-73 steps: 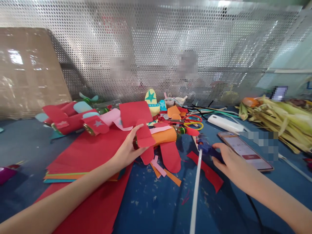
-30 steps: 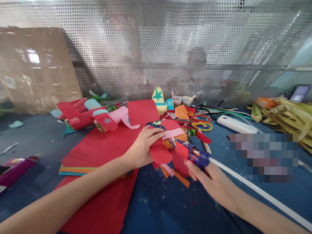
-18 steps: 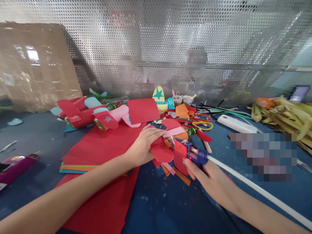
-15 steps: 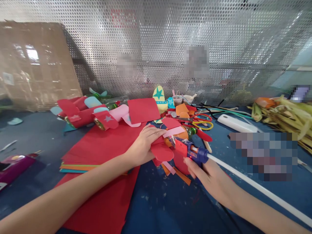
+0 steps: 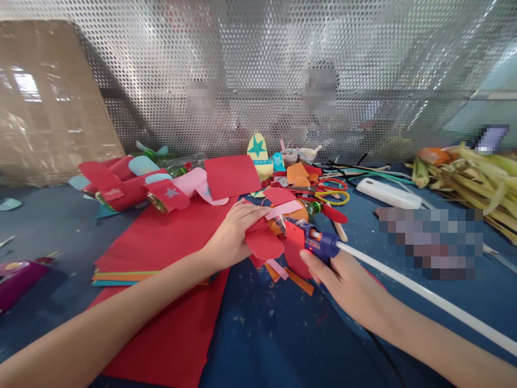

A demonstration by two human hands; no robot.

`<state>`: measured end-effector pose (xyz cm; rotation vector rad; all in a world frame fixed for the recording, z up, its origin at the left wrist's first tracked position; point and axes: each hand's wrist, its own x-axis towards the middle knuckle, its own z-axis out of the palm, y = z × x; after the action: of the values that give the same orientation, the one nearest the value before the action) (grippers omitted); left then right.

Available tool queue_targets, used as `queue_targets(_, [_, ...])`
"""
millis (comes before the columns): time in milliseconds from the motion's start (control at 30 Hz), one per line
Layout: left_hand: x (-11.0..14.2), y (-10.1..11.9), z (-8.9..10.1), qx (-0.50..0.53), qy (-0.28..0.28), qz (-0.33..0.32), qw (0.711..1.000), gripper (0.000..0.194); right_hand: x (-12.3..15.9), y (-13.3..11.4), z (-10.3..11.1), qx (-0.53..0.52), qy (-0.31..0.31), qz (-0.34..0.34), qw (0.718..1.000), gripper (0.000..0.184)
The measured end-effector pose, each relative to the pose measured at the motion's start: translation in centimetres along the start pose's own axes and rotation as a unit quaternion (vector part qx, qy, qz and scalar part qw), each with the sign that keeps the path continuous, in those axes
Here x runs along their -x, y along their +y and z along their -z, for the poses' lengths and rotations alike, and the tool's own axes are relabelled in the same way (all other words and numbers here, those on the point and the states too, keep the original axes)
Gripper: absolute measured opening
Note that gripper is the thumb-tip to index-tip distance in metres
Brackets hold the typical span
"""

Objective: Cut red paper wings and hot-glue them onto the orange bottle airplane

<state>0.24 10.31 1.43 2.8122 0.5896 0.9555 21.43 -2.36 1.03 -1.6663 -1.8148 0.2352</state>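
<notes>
My right hand is wrapped round the handle of a blue glue gun, with a long white glue stick running out of its back end. The gun's nozzle touches or nearly touches a bottle dressed in orange, red and pink paper; which of the two I cannot tell. From the left, my left hand grips this papered bottle, its fingers bent over the pink strip. A rounded red paper piece sticks out below those fingers. The bottle's green neck points right.
Red paper sheets lie under my left forearm. Red papered bottles stand back left, scissors behind the bottle. A white tool and dried husks lie right, a purple tool left. Behind rises a perforated metal screen.
The view has shifted slightly, so everything sits a little further left and higher. Both hands keep their hold, and the glue gun stays against or close to the bottle.
</notes>
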Motion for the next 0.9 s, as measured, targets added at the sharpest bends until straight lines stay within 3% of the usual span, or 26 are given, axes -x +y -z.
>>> queue_targets(300, [-0.1,0.1,0.1,-0.003,-0.014,0.008,1.0,0.05,0.2,0.5,0.3,0.003,-0.048,-0.033,0.998,0.044])
queue_targets(500, [-0.1,0.1,0.1,-0.005,-0.012,0.001,1.0,0.049,0.2,-0.1,-0.3,-0.006,-0.023,-0.003,1.0,0.041])
queue_targets(667, [0.0,0.1,0.1,-0.005,-0.013,0.0,1.0,0.049,0.6,-0.6,-1.0,0.002,0.018,-0.002,1.0,0.06])
queue_targets(733, [-0.1,0.1,0.1,-0.006,-0.015,-0.003,1.0,0.049,0.6,-0.7,-0.8,0.006,0.024,-0.008,1.0,0.066])
queue_targets(900, [0.0,0.0,0.1,-0.004,-0.02,-0.003,1.0,0.051,0.5,-0.9,-0.4,0.002,0.007,-0.056,0.998,0.061])
